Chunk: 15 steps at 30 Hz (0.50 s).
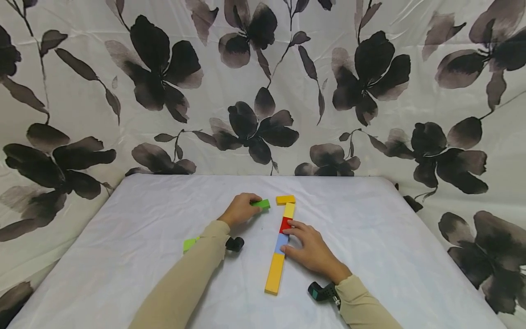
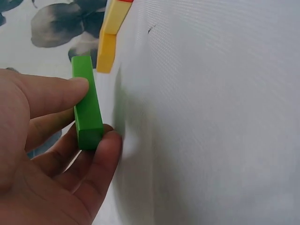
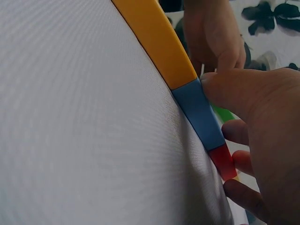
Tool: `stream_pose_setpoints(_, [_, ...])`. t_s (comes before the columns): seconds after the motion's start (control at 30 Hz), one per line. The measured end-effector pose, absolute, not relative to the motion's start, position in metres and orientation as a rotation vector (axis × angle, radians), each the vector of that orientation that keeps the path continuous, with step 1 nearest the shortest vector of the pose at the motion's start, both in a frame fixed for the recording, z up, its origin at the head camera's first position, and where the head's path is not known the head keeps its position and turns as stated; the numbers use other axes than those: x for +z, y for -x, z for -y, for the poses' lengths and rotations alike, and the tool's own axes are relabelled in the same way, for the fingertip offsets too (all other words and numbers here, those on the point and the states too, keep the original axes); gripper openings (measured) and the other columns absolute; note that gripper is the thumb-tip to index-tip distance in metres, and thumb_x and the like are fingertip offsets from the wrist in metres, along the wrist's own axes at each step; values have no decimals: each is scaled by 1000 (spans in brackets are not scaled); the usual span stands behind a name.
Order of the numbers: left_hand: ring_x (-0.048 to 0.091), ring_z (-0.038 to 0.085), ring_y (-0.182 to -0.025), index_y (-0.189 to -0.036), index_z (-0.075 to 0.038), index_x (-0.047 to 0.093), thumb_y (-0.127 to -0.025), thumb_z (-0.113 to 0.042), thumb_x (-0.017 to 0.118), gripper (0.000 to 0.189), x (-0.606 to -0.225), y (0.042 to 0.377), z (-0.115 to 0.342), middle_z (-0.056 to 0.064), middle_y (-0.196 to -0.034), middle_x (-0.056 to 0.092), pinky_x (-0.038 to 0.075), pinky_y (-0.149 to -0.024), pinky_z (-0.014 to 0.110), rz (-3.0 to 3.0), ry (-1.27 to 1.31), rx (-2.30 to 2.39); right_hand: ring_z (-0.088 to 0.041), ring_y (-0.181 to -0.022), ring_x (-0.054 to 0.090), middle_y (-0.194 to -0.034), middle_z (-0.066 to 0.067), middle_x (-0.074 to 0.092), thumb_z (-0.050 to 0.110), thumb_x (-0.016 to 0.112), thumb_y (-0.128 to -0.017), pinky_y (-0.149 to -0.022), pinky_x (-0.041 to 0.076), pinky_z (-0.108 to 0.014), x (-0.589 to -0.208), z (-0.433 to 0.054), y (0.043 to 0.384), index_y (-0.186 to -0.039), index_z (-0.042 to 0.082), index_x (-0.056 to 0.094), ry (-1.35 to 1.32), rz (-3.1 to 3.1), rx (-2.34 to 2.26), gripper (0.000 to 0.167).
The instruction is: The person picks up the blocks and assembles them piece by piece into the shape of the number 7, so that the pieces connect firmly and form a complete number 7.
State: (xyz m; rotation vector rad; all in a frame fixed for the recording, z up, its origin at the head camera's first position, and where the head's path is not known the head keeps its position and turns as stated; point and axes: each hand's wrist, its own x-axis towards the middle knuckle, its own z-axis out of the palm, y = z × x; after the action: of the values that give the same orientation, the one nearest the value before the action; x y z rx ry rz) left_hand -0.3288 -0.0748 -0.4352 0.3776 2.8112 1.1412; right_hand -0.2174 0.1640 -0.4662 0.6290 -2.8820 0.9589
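Note:
My left hand (image 1: 241, 211) pinches a small green block (image 1: 264, 204) between thumb and fingers, left of the row's far end. In the left wrist view the thumb lies on one face of the green block (image 2: 90, 110), with fingertips at its lower end. A line of blocks runs away from me: a long orange block (image 1: 274, 275), a blue block (image 1: 281, 243), a red block (image 1: 284, 226) and a pale yellow block (image 1: 289, 210). An orange-yellow block (image 1: 283, 200) lies crosswise at the far end. My right hand (image 1: 312, 249) rests its loosely bent fingertips along the row's right side, by red and blue.
A light green block (image 1: 189, 245) lies on the white-covered table (image 1: 361, 219), partly hidden behind the left forearm. A floral cloth (image 1: 255, 82) hangs behind the table's far edge. Each wrist wears a small black camera (image 1: 235, 244).

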Motion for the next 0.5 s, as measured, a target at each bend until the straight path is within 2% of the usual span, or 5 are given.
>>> stream_pose_setpoints(0.5, [56, 25, -111, -131, -3, 65, -94, -13, 69, 39, -442, 337, 68, 10, -127, 64, 45, -104, 42, -2802, -305, 1186, -27, -137, 41, -151, 3, 46, 40, 74, -90, -110, 32, -55, -466, -164, 217, -131, 21, 67, -651, 2858, 950, 46])
